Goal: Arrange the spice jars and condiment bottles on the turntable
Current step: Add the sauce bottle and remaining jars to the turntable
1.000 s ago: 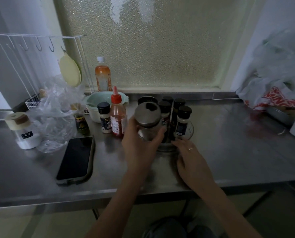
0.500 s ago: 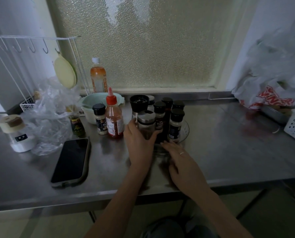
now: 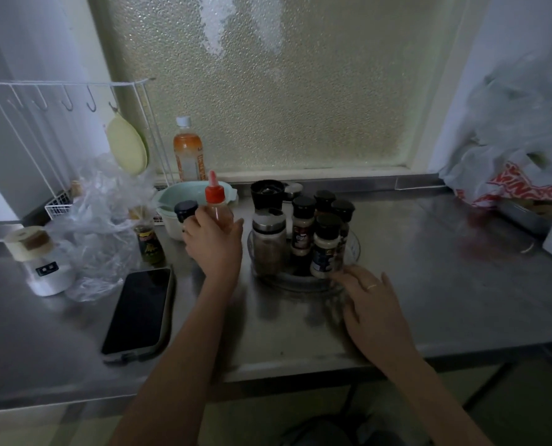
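While the left hand [image 3: 215, 243] wraps the sauce bottle [image 3: 217, 210] mid-frame, its plastic looks light, squeezable; gripping the middle suits. Right hand [image 3: 373, 304] lies spread beside the turntable [image 3: 300, 283].

By my right hand [image 3: 373, 304], six jars on the turntable [image 3: 303, 283]; by my left hand [image 3: 215, 243], one red-capped bottle [image 3: 216, 204], two jars.

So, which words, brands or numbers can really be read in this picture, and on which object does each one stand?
None reads in full.
Plastic bag: large red letters, crumpled, roughly "WIN", uncertain.
Tall orange bottle: vertical lettering, blurred.
Spice jars on the turntable, for example the front jar: labels too small.
Small green-labelled jar: print blurred.
Red-capped sauce bottle: label hidden behind the left hand.
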### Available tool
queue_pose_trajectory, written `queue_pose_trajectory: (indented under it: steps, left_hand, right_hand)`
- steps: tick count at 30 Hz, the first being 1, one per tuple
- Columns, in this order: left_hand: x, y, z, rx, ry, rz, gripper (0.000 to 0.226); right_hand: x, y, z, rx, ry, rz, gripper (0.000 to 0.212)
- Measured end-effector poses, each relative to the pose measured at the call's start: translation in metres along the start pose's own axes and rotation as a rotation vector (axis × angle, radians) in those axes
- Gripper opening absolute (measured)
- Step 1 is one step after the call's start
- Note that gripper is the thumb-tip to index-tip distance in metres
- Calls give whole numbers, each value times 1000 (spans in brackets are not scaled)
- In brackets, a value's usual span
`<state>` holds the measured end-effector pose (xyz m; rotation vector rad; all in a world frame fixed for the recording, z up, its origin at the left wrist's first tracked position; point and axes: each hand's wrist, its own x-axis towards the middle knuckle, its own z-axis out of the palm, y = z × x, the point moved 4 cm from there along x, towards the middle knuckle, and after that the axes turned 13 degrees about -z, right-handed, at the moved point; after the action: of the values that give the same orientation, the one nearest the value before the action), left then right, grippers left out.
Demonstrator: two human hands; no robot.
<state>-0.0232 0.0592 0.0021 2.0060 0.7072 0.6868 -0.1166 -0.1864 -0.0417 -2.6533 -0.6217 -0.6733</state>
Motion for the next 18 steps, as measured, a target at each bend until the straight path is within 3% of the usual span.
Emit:
queue_pose_trajectory:
  steps: [3, 9, 13, 18]
  left_hand:
    - [3, -2, 0, -61, -22, -3, 58]
    - [-23, 8, -39, -434, 80, 87, 53]
    - [-42, 22, -28, -419, -158, 221, 49]
    - [-45, 24, 2, -299, -389, 249, 45]
  right_hand:
    - [-4, -7, 0, 30, -26, -93, 56]
    - [-2, 0, 4, 33, -8, -14, 62]
    - [-2, 0, 6, 59, -1, -28, 58]
    - [-2, 1, 3, 133, -9, 0, 58]
